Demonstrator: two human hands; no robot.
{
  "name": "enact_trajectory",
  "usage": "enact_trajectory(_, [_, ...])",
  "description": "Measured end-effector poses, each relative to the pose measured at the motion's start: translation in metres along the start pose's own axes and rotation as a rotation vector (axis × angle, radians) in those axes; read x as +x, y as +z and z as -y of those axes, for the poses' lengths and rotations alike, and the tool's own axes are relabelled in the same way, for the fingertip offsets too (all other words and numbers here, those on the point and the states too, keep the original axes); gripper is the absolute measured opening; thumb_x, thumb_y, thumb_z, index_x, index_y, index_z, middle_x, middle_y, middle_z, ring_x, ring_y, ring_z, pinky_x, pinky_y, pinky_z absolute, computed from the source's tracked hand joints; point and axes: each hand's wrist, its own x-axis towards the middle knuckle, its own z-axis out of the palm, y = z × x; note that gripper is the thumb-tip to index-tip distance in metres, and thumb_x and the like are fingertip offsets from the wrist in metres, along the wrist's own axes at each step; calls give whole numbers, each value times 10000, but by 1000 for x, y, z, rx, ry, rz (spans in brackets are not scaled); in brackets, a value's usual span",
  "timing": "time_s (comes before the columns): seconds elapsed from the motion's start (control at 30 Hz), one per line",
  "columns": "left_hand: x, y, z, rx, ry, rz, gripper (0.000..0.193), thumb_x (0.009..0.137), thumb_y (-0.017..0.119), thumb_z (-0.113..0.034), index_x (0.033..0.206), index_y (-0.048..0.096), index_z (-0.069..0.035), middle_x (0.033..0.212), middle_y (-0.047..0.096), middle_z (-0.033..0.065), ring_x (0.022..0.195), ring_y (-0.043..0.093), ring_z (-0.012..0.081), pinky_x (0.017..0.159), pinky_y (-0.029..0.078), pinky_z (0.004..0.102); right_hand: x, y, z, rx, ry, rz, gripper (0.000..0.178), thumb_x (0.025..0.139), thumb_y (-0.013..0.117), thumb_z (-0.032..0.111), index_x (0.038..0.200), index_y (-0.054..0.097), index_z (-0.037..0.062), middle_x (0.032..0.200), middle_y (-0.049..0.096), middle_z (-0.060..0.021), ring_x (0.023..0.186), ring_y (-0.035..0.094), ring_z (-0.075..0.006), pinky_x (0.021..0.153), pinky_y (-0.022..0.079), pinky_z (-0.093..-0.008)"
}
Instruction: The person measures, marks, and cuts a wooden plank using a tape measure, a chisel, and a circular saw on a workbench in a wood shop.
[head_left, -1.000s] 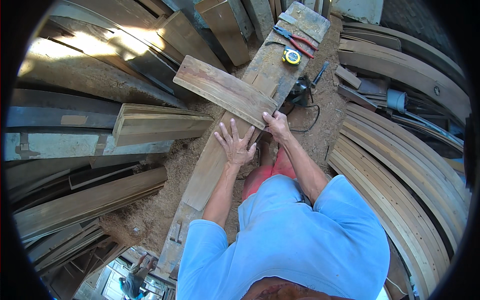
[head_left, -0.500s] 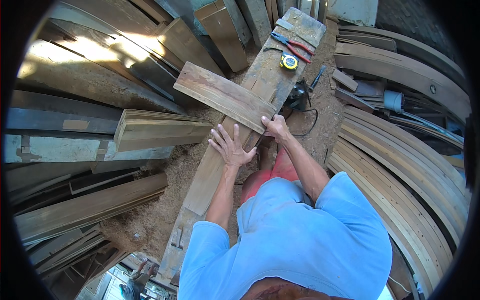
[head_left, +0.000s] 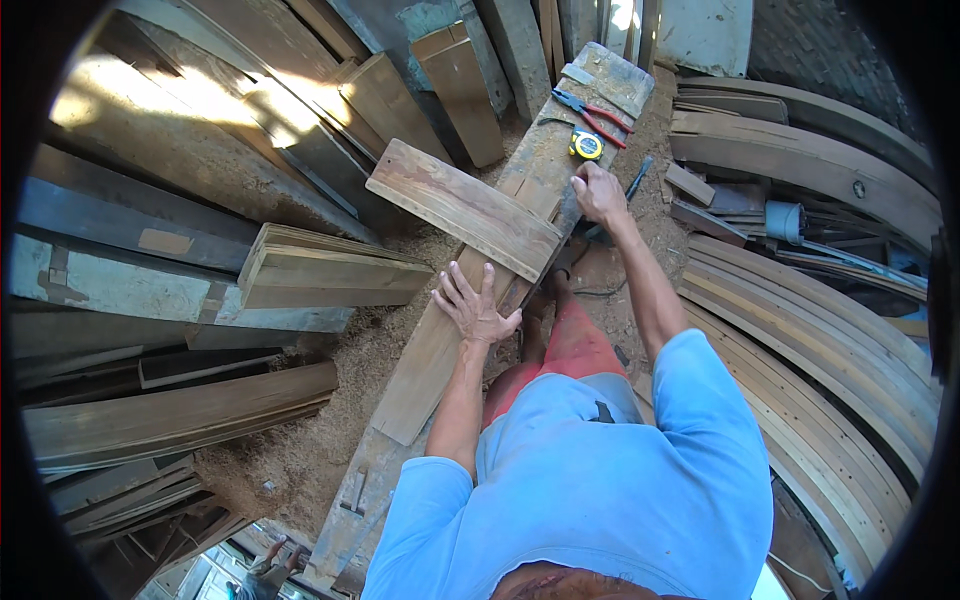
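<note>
My left hand (head_left: 478, 308) lies spread and flat on a long wooden plank (head_left: 415, 385) that rests along the narrow bench (head_left: 345, 530). Across this plank lies a shorter board (head_left: 465, 210) at an angle, just beyond my left fingertips. My right hand (head_left: 602, 195) is over the bench's right edge, apart from the board, with its fingers curled; what they hold, if anything, is hidden. Close beyond it sits a yellow tape measure (head_left: 586, 146). Pliers with red handles (head_left: 607, 124) lie farther up the bench.
Stacked boards (head_left: 330, 270) lean on the left. Long curved planks (head_left: 800, 350) fill the right side. A blue-grey pipe piece (head_left: 785, 222) lies among scraps. Sawdust (head_left: 300, 440) covers the floor. Another person (head_left: 268, 580) is at the lower left.
My right hand has left the short board's near end and moved up and right, close to the tape measure. My left hand stays flat on the plank. The whole view has shifted slightly.
</note>
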Motion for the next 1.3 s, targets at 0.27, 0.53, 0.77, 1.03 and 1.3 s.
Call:
enact_trajectory(0.27, [0,-1,-1,-7,-22,35,1291,589,892,-582,1643,181,-354,1666,47,361,1518,73,594,1150,84,797,49,14,-2,-135,56,0,410,929,653,301,1275,666,80,1198,718,-244,1164,672,-421,1024,516,-511])
enact_trajectory(0.53, [-2,-1,3,-10,-42,52,1254,609,875,-596,1641,213,-335,1677,39,347,1528,51,597,1160,70,800,-37,37,8,123,102,15,508,894,730,397,1198,676,-6,1129,740,-239,1065,713,-387,936,548,-458])
enact_trajectory(0.77, [1,-2,-3,-23,-14,40,1260,593,883,-593,1635,220,-341,1673,43,355,1529,44,599,1157,63,805,-79,90,-14,452,345,67,438,904,743,414,1055,730,3,1013,758,-230,980,729,-372,881,552,-442])
enact_trajectory(1.03, [-3,3,-11,3,-98,19,1268,598,915,-547,1635,205,-375,1663,38,380,1518,14,629,1136,51,826,-80,85,-2,406,300,94,396,907,729,399,1010,740,17,1020,761,-231,1014,726,-384,903,543,-468])
enact_trajectory(1.3, [4,9,-15,65,-61,-30,1216,595,898,-607,1618,270,-409,1669,72,363,1523,67,600,1136,96,810,-73,75,-5,441,295,164,396,914,715,389,1034,734,12,1020,757,-246,1034,722,-412,921,544,-491])
